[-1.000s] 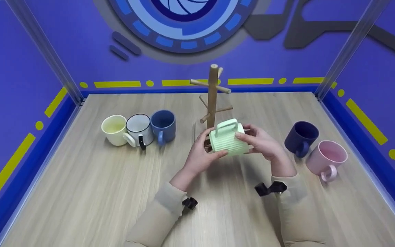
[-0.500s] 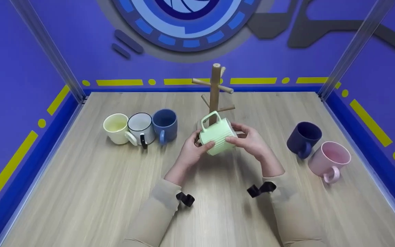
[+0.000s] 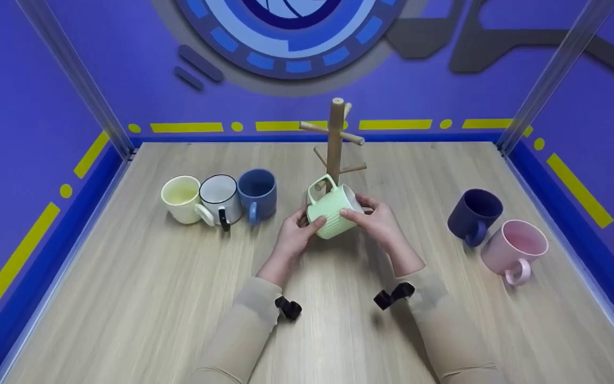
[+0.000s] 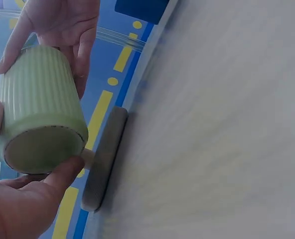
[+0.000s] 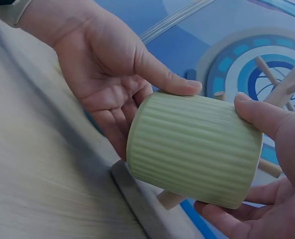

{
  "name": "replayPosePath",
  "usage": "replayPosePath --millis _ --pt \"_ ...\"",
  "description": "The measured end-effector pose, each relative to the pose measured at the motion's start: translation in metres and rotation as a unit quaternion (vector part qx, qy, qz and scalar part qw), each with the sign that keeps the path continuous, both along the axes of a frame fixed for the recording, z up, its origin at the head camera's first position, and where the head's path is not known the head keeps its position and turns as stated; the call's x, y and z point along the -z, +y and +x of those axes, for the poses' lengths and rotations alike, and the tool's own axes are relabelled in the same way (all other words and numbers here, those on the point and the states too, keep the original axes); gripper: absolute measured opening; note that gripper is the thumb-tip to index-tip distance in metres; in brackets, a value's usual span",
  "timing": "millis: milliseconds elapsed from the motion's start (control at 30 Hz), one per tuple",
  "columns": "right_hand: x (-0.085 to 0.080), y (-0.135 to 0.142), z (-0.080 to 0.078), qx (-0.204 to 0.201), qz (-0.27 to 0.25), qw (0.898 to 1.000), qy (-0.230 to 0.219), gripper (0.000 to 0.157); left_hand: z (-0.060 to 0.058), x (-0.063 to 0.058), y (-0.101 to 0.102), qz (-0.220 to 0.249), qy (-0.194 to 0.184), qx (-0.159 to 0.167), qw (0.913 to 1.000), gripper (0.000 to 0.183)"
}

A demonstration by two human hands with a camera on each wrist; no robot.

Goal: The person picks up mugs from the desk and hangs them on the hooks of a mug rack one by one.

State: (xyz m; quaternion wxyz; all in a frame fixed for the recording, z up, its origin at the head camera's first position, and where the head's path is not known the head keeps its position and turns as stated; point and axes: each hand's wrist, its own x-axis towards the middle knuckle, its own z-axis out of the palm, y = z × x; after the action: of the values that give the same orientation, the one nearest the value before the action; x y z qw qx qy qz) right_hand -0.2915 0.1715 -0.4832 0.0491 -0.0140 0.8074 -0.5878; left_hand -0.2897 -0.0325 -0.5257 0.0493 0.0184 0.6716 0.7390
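Note:
Both hands hold a light green ribbed mug [image 3: 333, 214] in front of the wooden mug tree [image 3: 334, 138]. It lies tilted on its side above the table, its squared handle up and its mouth facing right. My left hand [image 3: 292, 234] grips the base end, thumb on the near side; the left wrist view shows the mug's underside [image 4: 45, 149] between thumb and fingers. At the rim end, my right hand [image 3: 379, 221] pinches the wall between thumb and fingers. The right wrist view has the ribbed mug wall [image 5: 195, 149] between both hands, the handle hidden.
A pale yellow mug [image 3: 182, 205], a white mug with a dark rim [image 3: 219, 197] and a blue mug [image 3: 259, 200] stand in a row at left. Navy [image 3: 467, 221] and pink [image 3: 507, 253] mugs stand at right. Blue panels [image 3: 35, 106] wall the table.
The green mug has moved left with both hands and turned, so its handle leans left and its mouth shows on the right. The other mugs stay put.

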Motion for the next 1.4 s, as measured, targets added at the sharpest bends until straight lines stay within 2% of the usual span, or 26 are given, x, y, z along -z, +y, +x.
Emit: replayPosePath --millis 133,367,600,733,867,967,1033,1167,1300,1400 --pt "0.005 -0.002 -0.002 0.014 -0.002 1.000 0.005 0.079 -0.001 0.003 0.003 0.013 -0.006 -0.015 0.9998 0.064" --pt "0.008 -0.004 -0.005 0.020 -0.005 1.000 0.004 0.079 -0.002 0.003 0.003 -0.002 -0.001 -0.036 0.9994 0.067" --pt "0.012 -0.005 -0.007 0.032 -0.014 0.999 -0.004 0.080 -0.001 0.003 0.003 0.007 -0.005 -0.039 0.9992 0.067" --pt "0.013 -0.006 -0.008 0.036 -0.038 0.998 -0.017 0.079 -0.002 0.003 0.003 0.005 -0.004 -0.040 0.9992 0.066" --pt "0.012 -0.007 -0.009 0.029 -0.052 0.998 -0.035 0.080 -0.002 0.002 0.003 0.015 -0.007 -0.038 0.9991 0.068" --pt "0.011 -0.006 -0.010 0.023 -0.078 0.996 -0.044 0.079 -0.002 -0.001 0.002 0.002 -0.003 -0.036 0.9994 0.070" --pt "0.010 -0.003 -0.011 0.012 -0.090 0.995 -0.047 0.080 -0.002 -0.005 0.000 -0.017 0.007 -0.034 0.9993 0.071" --pt "0.007 0.007 -0.013 -0.009 -0.073 0.997 -0.039 0.079 0.001 -0.015 -0.005 -0.046 0.039 -0.037 0.9975 0.071" --pt "0.000 0.016 -0.017 0.008 -0.062 0.998 -0.020 0.075 0.005 -0.026 -0.004 -0.071 0.090 -0.086 0.9897 0.065" --pt "-0.010 0.018 -0.025 0.036 -0.064 0.997 0.010 0.071 0.007 -0.033 0.001 -0.096 0.146 -0.134 0.9755 0.056"
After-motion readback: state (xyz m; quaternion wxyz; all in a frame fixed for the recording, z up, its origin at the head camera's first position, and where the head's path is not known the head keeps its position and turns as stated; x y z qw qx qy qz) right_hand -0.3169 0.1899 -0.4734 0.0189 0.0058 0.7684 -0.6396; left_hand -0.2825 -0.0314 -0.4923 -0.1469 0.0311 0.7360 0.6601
